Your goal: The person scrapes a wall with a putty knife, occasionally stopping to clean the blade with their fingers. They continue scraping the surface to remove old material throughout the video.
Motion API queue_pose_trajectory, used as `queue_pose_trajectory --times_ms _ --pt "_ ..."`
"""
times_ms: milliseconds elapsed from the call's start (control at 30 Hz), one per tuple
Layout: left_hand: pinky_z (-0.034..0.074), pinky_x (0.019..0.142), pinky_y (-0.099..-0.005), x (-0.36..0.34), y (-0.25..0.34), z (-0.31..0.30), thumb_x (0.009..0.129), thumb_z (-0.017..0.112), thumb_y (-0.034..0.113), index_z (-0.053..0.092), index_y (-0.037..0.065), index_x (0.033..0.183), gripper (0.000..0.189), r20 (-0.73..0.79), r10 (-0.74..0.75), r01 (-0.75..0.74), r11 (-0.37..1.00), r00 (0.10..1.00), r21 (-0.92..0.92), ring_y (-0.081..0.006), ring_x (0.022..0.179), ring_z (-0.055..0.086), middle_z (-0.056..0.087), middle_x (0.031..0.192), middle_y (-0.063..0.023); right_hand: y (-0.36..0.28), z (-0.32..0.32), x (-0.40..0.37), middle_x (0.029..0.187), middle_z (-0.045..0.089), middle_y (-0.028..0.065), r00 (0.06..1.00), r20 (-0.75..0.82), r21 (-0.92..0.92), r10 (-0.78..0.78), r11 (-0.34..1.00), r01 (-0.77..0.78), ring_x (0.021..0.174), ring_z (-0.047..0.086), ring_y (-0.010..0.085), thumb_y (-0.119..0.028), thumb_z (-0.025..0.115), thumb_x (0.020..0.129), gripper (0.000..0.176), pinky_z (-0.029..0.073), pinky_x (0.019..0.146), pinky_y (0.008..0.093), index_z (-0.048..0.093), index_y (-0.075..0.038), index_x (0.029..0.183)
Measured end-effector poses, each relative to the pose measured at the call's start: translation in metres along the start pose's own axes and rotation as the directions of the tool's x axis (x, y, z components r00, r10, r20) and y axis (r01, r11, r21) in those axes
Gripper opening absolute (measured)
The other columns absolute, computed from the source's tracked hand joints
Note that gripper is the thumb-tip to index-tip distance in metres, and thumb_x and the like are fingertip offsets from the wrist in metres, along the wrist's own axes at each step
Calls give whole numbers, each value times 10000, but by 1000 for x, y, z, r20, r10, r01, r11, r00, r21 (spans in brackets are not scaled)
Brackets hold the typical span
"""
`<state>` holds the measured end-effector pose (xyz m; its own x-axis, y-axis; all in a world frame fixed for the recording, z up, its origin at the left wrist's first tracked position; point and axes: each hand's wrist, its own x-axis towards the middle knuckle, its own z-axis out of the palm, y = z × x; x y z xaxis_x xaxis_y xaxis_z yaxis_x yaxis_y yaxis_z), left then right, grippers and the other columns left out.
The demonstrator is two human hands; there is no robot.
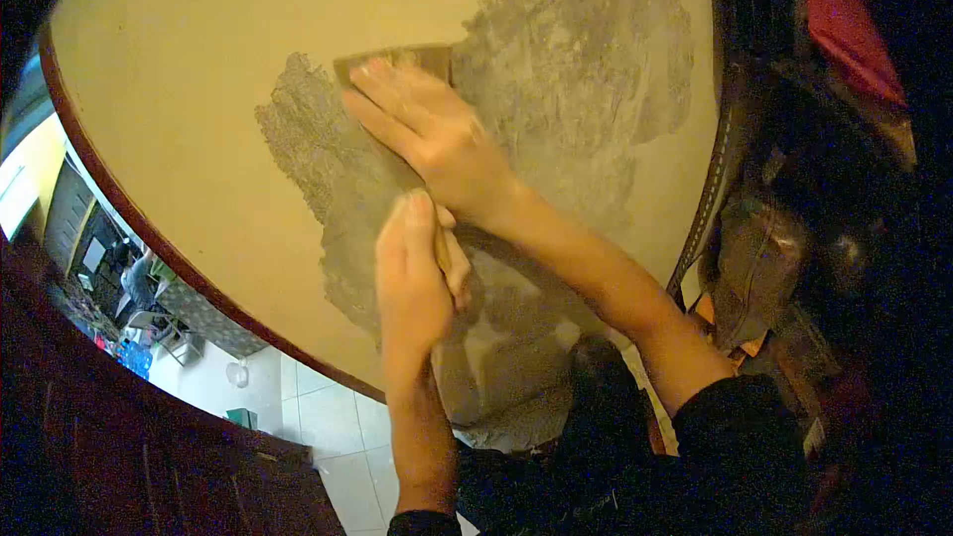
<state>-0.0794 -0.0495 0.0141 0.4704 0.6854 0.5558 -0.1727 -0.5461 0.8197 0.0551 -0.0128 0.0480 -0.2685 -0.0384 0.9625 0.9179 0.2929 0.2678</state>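
In the head view a yellow wall point(199, 89) carries a rough grey plaster patch point(581, 69). A putty knife point(434, 61) with a wide, brownish blade lies against the wall at the patch's upper edge. My right hand point(427, 129) rests on that blade, its fingers stretched out flat and hiding most of it. Just below, my left hand point(415, 263) is closed around what looks like the pale handle of the knife; the fingers cover much of it. Both hands are slightly blurred.
A dark red trim point(199, 283) borders the wall on the left, with a tiled floor point(333, 417) below. Through the opening, a person point(139, 278) and chairs show in another room. Dark leather-like items point(764, 248) and a red cloth point(854, 20) are at right.
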Motion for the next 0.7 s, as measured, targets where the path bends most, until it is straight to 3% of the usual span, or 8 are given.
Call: queue_pose_trajectory --times_ms 100,200,267,300,367,467,700 --pt "269 339 -251 4 15 -2 1015 340 359 470 49 839 379 -20 -141 138 985 990 -105 -97 342 342 397 454 -17 2 -2 5 1294 543 161 1000 -8 17 0 1000 0 1225 497 334 -124 517 814 403 381 1050 439 589 -26 1198" --pt "266 340 -249 -13 1 2 1012 351 371 469 53 845 378 9 -134 135 987 991 -86 -93 343 336 382 455 -8 -7 -5 -16 1294 543 161 1000 22 12 11 1000 -11 1225 497 334 -125 516 817 393 381 1049 442 591 -23 1189" --pt "244 318 -250 -24 0 2 973 412 434 505 107 810 378 61 -259 265 950 964 -164 -86 387 352 461 598 -4 -10 -7 -22 1276 550 172 999 33 -17 4 1000 -3 1202 511 341 -136 514 813 385 381 1051 436 586 -22 1174" --pt "244 318 -250 -22 -2 1 973 412 434 505 107 810 378 59 -258 264 950 964 -165 -86 387 352 461 598 -4 -12 -9 -23 1276 550 171 999 49 -26 20 999 -19 1203 510 341 -131 512 815 383 382 1050 439 586 -21 1174" --pt "249 318 -243 -17 -8 2 970 411 441 506 109 807 382 18 -118 119 987 993 -109 -85 385 346 433 577 3 -13 -10 -21 1277 550 170 997 69 -38 40 999 -37 1205 509 341 -126 510 817 380 384 1048 441 586 -20 1174" --pt "261 332 -249 -14 4 1 1011 364 367 473 51 853 369 19 -203 202 953 979 -228 -84 343 313 351 459 7 -13 -11 -11 1282 547 168 997 62 -9 40 999 -40 1207 507 343 -120 512 816 384 387 1047 444 585 -22 1180" --pt "256 334 -250 -10 5 -3 1011 356 367 470 51 850 373 65 -231 239 958 971 -160 -87 349 319 386 466 -10 -8 -4 -7 1264 561 161 999 24 -35 20 999 -19 1204 513 328 -115 518 812 374 394 1042 431 597 -24 1166"
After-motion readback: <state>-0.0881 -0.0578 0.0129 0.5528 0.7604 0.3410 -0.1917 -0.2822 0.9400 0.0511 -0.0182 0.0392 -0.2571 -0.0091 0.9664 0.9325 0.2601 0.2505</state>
